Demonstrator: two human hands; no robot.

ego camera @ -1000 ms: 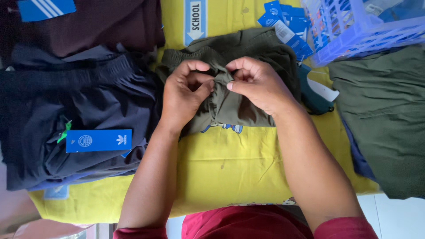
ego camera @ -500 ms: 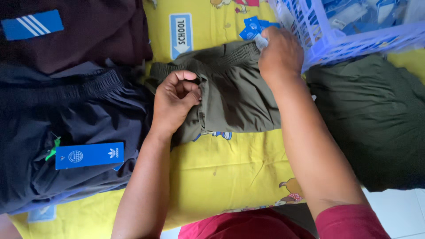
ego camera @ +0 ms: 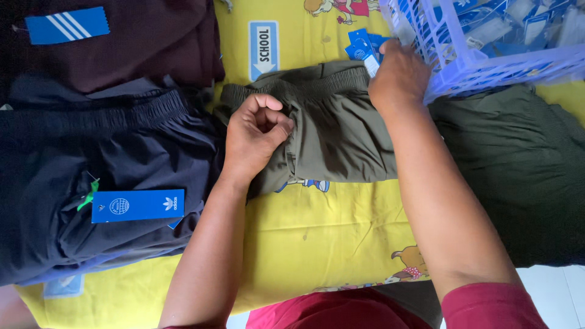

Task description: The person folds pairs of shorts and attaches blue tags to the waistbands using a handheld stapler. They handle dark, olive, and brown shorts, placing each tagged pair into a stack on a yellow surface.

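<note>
Folded olive-green shorts [ego camera: 341, 134] lie on a yellow printed sheet [ego camera: 317, 231] in front of me. My left hand [ego camera: 259, 137] rests on their left side, with the fingers curled and pinching the fabric near the waistband. My right hand [ego camera: 399, 76] is stretched to the shorts' upper right corner, beside a pale blue plastic basket [ego camera: 463, 67]. Its fingers close around a blue paper tag [ego camera: 364, 50] from a small bunch lying there. The fingertips are hidden behind the hand.
A stack of dark navy shorts [ego camera: 91, 170] with a blue hang tag [ego camera: 137, 205] lies at the left, and a maroon garment [ego camera: 140, 42] sits above it. More olive garments [ego camera: 518, 170] are at the right. The basket holds several blue tags.
My right hand left the shorts' middle and moved up and right to the blue tags by the basket. My left hand stayed pinching the fabric.
</note>
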